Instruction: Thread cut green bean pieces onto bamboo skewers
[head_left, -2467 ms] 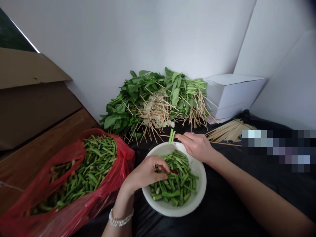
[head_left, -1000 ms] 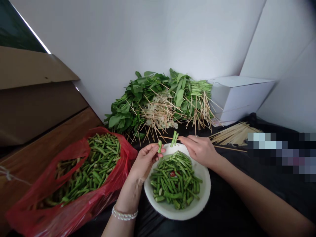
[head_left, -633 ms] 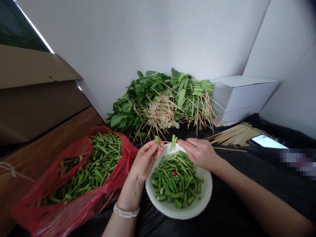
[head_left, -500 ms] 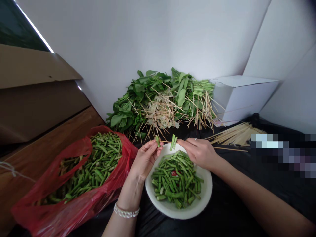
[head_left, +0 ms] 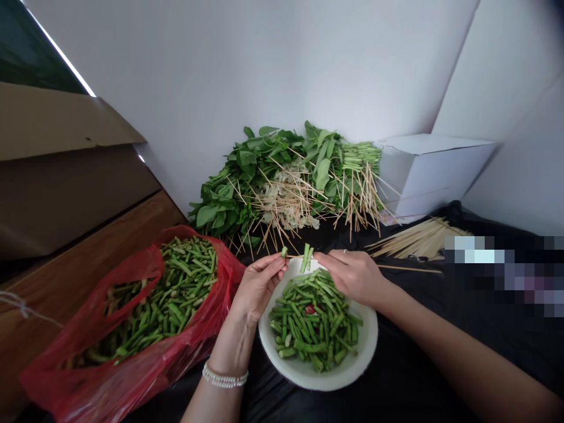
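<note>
A: Bean piece location?
B: Pinched in the left hand grip, over the white bowl rim, at the skewer tip. Right hand grip: clamped on the skewer.
A: Containers?
B: The bowl holds cut beans; the red bag holds bean lengths.

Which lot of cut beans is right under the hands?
The beans in the white bowl; the left hand and right hand meet above its far rim. The red bag lies leftward.

Left hand and right hand up close together, fingertips pinched shut and nearly meeting, forearms angling in from below.
</note>
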The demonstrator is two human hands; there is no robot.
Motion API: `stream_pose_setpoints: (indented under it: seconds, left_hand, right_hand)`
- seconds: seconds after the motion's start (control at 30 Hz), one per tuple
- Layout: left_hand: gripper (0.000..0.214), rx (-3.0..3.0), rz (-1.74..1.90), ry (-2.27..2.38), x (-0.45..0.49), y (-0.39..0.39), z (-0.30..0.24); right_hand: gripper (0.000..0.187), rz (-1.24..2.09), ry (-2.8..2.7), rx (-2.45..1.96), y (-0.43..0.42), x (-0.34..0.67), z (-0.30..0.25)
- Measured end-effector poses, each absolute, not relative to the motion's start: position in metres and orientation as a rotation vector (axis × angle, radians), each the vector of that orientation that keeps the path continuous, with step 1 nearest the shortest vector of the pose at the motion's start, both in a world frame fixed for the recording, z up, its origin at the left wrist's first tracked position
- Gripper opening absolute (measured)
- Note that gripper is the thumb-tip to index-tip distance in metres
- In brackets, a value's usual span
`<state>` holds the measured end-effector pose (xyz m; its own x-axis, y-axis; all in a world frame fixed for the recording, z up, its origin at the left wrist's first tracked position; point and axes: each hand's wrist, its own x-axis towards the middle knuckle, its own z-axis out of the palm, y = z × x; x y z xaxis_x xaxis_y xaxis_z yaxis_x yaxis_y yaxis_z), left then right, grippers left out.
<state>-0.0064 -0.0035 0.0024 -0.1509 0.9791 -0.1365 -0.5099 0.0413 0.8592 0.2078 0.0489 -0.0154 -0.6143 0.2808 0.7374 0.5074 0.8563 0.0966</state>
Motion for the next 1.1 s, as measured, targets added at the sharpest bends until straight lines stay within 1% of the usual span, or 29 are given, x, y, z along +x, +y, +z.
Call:
stream_pose_setpoints:
  seconds: [0.2,0.27,0.37,0.43,0.5,0.6,0.73,0.8,0.9,1.03,1.1]
  left_hand:
    - [0.022,0.895,1.329,1.103,0.001,-0.007,-0.002]
    - [0.022,1.106,1.331,1.208,0.0,-0.007,-0.003]
    - [0.021,1.587,1.296,1.463,-0.003,-0.005,-0.005]
    - [0.021,1.948,1.152,1.572,-0.005,-0.005,-0.007]
    - [0.026,2.219,0.918,1.55,-0.005,-0.006,-0.009]
    - [0.03,2.391,0.626,1.519,-0.003,-0.009,-0.011]
    - [0.02,2.506,0.421,1.617,0.0,-0.012,-0.011]
    - [0.014,2.504,0.463,1.601,0.001,-0.012,-0.011]
    - [0.011,2.342,0.73,1.515,0.001,-0.011,-0.01]
    - [0.012,1.838,1.034,1.493,0.001,-0.008,-0.012]
    - [0.016,1.574,1.153,1.461,0.0,-0.006,-0.012]
  right_hand:
    - [0.029,-0.4,-2.312,-0.53,0.044,0.204,-0.014]
    - [0.03,-0.429,-2.296,-0.55,0.045,0.206,-0.012]
    - [0.032,-0.416,-2.241,-0.64,0.05,0.211,-0.01]
    - [0.032,-0.39,-2.221,-0.692,0.054,0.214,-0.01]
    - [0.032,-0.384,-2.227,-0.71,0.056,0.215,-0.011]
    - [0.031,-0.413,-2.247,-0.695,0.056,0.214,-0.013]
    - [0.032,-0.433,-2.233,-0.668,0.055,0.212,-0.013]
    - [0.031,-0.42,-2.231,-0.675,0.055,0.211,-0.013]
    - [0.031,-0.363,-2.229,-0.701,0.056,0.212,-0.014]
    - [0.031,-0.282,-2.163,-0.719,0.058,0.214,-0.014]
    - [0.032,-0.265,-2.132,-0.719,0.058,0.215,-0.014]
